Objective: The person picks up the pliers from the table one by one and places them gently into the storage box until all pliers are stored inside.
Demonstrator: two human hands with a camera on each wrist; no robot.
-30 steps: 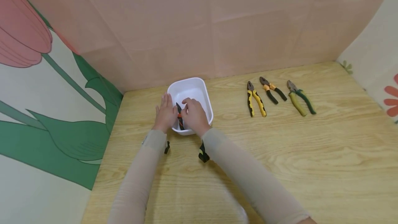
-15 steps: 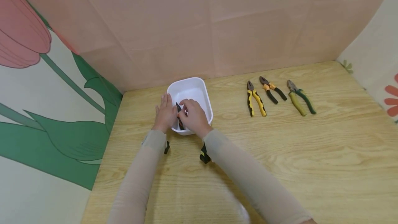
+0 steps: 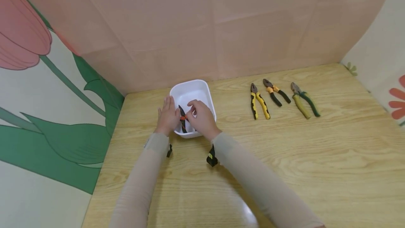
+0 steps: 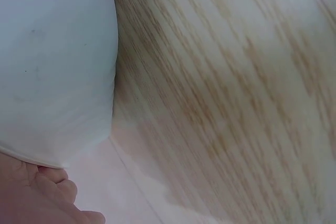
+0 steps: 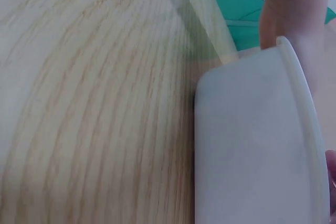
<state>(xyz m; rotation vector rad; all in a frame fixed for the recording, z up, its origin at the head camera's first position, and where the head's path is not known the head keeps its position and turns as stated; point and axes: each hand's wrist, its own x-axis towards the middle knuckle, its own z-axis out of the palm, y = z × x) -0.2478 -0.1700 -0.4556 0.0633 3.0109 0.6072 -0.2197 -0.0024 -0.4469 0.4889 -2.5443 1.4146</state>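
A pair of pliers (image 3: 183, 125) with a dark pointed nose and black-and-orange handles lies at the left inside a white plastic basin (image 3: 210, 100). My left hand (image 3: 168, 116) rests on the basin's left rim, fingers straight and thumb side over the inside. The left wrist view shows its fingertips (image 4: 63, 188) at the rim. Curled over the basin, my right hand (image 3: 202, 118) has thumb and index finger at the pliers' orange middle and grips there; the hand hides part of the tool. A dark handle end shows under its palm.
To the right on the wood-grain table (image 3: 284, 157) lie yellow-and-black pliers (image 3: 261, 105), orange-and-black pliers (image 3: 277, 92) and green-handled pliers (image 3: 305, 100). A pink wall covering (image 3: 221, 27) rises behind the table. A flower-patterned wall (image 3: 63, 143) stands at the left.
My right hand has shifted slightly to the right, showing more of the pliers' orange middle and a dark handle end under the palm. The left hand and basin have stayed put.
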